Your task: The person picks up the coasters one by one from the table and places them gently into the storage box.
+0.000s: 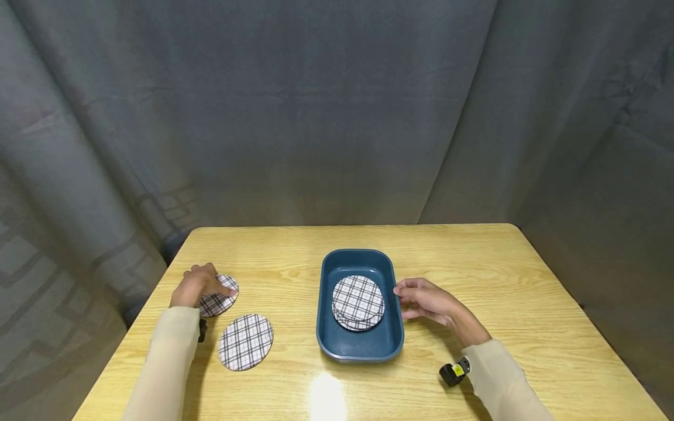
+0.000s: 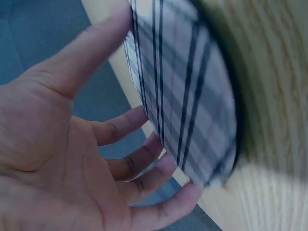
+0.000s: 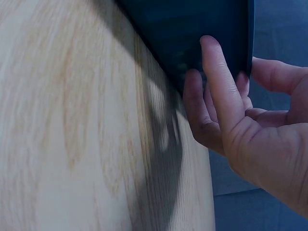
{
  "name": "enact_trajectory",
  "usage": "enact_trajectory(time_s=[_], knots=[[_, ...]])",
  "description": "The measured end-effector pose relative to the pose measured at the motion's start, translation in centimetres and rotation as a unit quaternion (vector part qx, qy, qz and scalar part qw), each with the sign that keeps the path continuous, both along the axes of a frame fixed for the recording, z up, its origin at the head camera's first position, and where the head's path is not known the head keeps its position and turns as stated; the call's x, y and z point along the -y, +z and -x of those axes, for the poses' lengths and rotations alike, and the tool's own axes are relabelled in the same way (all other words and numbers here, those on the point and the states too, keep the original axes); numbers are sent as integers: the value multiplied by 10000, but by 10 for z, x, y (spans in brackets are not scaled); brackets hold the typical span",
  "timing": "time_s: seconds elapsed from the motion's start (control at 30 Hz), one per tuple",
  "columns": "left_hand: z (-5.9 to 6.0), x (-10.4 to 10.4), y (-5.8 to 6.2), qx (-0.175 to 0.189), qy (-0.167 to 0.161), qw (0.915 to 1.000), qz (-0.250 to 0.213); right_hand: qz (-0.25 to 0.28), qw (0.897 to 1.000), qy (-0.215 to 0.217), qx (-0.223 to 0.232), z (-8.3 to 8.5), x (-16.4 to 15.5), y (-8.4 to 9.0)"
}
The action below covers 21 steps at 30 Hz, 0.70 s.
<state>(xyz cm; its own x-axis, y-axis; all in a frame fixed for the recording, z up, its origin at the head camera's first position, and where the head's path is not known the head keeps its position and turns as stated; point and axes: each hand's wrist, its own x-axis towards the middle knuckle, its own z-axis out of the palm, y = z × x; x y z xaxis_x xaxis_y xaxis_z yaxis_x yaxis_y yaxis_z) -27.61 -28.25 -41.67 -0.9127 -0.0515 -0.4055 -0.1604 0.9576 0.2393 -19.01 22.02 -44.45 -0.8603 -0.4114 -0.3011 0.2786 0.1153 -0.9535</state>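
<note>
At the table's left, my left hand (image 1: 199, 284) holds a round plaid coaster (image 2: 185, 91) by its edges, thumb on one side and fingers on the other. Part of that coaster is hidden under the hand in the head view. Nearer me lies another plaid coaster (image 1: 246, 342), flat on the wood. A dark blue rectangular tray (image 1: 360, 349) stands in the middle, with overlapping plaid coasters (image 1: 359, 298) inside. On the tray's right side, my right hand (image 1: 427, 299) touches the outer wall with loosely bent fingers; its thumb (image 3: 272, 74) is at the rim.
The light wooden table (image 1: 474, 257) has rounded far corners. Grey curtains (image 1: 316, 117) hang behind it and at both sides. A black wrist device (image 1: 454, 372) is on the right forearm.
</note>
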Motion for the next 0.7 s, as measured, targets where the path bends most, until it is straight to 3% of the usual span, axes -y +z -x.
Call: enact_trajectory(time_s=[0.23, 0.5, 0.7], knots=[[0, 3, 12, -16, -233, 9997, -105, -23, 10000, -36, 45, 1, 0, -1], [2, 3, 19, -89, -113, 9996, -258, -32, 10000, -31, 43, 2, -1, -2], [4, 0, 30, -191, -243, 9959, -850, -70, 10000, -29, 35, 3, -2, -2]])
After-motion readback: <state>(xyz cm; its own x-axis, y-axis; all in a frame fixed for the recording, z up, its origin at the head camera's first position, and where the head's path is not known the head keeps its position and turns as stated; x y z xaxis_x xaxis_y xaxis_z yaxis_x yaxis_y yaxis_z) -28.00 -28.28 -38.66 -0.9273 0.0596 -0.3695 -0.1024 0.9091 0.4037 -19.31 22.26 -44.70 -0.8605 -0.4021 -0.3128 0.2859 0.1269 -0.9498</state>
